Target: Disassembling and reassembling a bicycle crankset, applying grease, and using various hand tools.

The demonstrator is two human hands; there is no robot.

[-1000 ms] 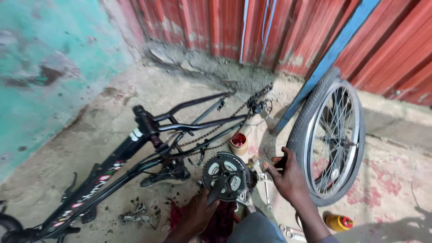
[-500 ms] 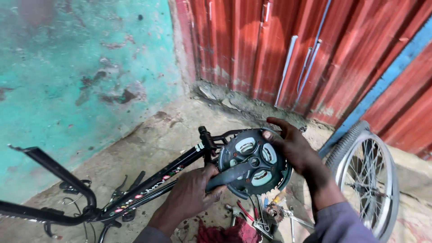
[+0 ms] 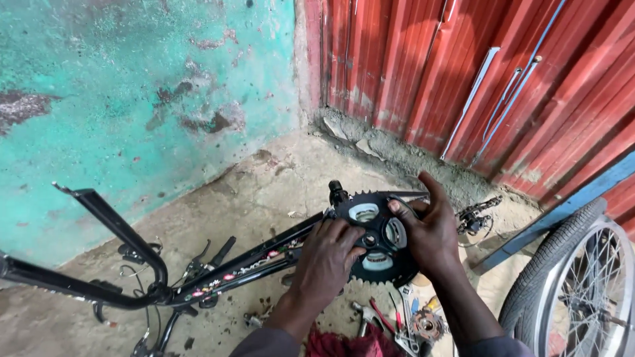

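Note:
A black bicycle frame (image 3: 218,274) lies tilted in front of me, its fork (image 3: 112,221) sticking up at the left. A black toothed chainring (image 3: 374,238) with oval cut-outs sits at the frame's crank end. My left hand (image 3: 327,261) presses on the chainring's lower left face, fingers curled over the crank centre. My right hand (image 3: 430,231) grips the chainring's right rim, thumb up and fingers spread across its face. The crank centre is hidden under my fingers.
A spoked wheel with tyre (image 3: 575,284) stands at the right against a blue bar (image 3: 562,211). Tools, a small sprocket (image 3: 426,324) and a red cloth (image 3: 350,344) lie on the concrete below my hands. A turquoise wall (image 3: 132,99) and red corrugated sheet (image 3: 476,73) stand behind.
My view has swung left and closer to the frame. Both hands have shifted onto the chainring's face, the right one now gripping its right rim.

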